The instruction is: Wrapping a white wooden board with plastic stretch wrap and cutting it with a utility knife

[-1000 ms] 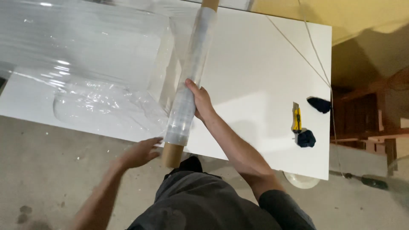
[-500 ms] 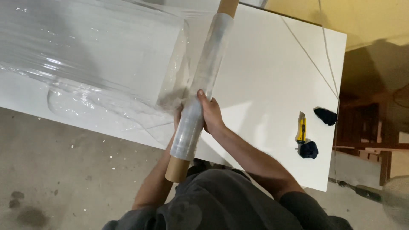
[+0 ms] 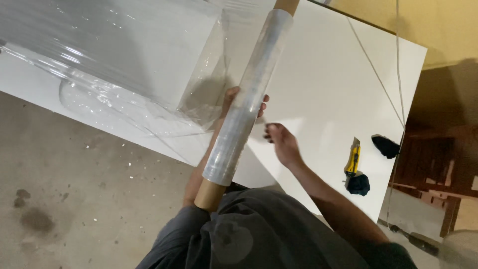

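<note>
A long roll of clear stretch film [image 3: 249, 94] on a brown cardboard core runs from the top centre down toward my body. My left hand [image 3: 234, 99] is wrapped around the roll's middle from behind, fingers showing on its right side. My right hand [image 3: 281, 142] hovers just right of the roll over the white panel [image 3: 323, 74], fingers loosely apart, holding nothing. A sheet of film stretches from the roll leftward over a wrapped white board [image 3: 114, 55].
A yellow utility knife [image 3: 353, 159] lies on the panel's right part, with two small dark objects [image 3: 358, 184] beside it. A thin cord [image 3: 378, 79] crosses the panel. Bare concrete floor [image 3: 74, 199] is at the left; wooden furniture stands at the right.
My left hand moved up from the roll's lower end to grip its middle. My right hand let go of the roll and moved off to the right.
</note>
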